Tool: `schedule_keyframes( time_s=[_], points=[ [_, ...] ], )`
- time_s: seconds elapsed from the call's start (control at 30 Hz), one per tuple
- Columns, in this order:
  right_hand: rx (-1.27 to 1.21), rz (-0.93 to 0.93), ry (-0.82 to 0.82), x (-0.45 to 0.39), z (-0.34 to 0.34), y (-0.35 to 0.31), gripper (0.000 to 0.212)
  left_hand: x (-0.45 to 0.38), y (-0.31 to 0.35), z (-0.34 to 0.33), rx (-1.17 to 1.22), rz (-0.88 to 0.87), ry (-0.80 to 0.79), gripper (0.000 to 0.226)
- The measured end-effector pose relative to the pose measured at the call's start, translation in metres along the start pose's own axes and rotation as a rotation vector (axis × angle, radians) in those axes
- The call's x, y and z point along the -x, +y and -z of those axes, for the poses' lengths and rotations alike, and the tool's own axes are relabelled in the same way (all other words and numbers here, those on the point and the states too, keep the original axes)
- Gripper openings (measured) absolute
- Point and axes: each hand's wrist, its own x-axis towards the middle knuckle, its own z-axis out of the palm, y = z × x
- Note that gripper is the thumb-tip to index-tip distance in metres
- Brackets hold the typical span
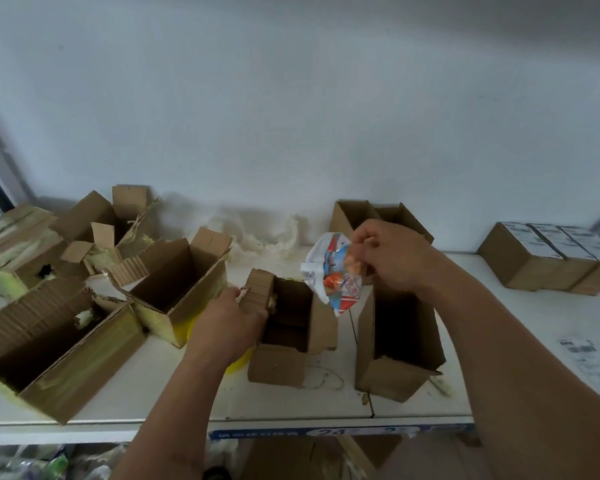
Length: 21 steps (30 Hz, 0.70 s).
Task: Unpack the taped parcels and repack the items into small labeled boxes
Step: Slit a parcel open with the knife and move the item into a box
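1. Parcel box (291,327), open at the top, stands near the front middle of the white surface (125,400).
2. The left hand (227,327) grips the box's left flap, fingers curled over the torn cardboard edge.
3. The right hand (392,258) pinches the top of a crinkled snack packet (333,271), white, blue and orange, and holds it in the air just above the box's right side.
4. A taller open box (400,344) stands just to the right of the first one, below the right wrist.
5. A yellow object (238,363) lies on the surface under the left wrist, mostly hidden.
6. Several opened boxes (84,289) with torn flaps and yellowish tape remains crowd the left side.
7. Two more open boxes (378,216) stand at the back against the wall, beside a heap of white packing stuff (257,230).
8. A row of closed, labelled small boxes (551,258) sits at the far right.
9. Printed label sheets (593,362) lie flat near the right edge.
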Motion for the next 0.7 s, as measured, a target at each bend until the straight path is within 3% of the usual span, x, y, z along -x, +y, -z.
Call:
schedule_keyframes(
  time_s=[0.1,0.17,0.27,0.4,0.6,0.7],
  points=[
    [-0.151,-0.088,0.069,0.023,0.016,0.021,0.006,0.010,0.018,-0.004,-0.294,-0.196,0.176,0.044],
    [-0.180,-0.134,0.100,0.034,0.019,0.038,0.009,0.021,0.042,-0.013,-0.182,-0.362,0.220,0.038],
    [-0.143,-0.190,0.158,0.046,0.018,0.064,0.014,0.040,0.075,-0.039,0.013,-0.434,0.079,0.032],
    [-0.092,-0.231,0.196,0.052,0.014,0.094,0.014,0.050,0.095,-0.080,0.045,-0.426,-0.097,0.029],
    [0.102,-0.217,0.187,0.048,0.011,0.121,0.010,0.044,0.100,-0.101,-0.115,-0.371,-0.207,0.032],
    [0.159,-0.222,0.161,0.044,0.008,0.122,0.011,0.042,0.097,-0.098,0.005,-0.282,-0.246,0.019]
  ],
)
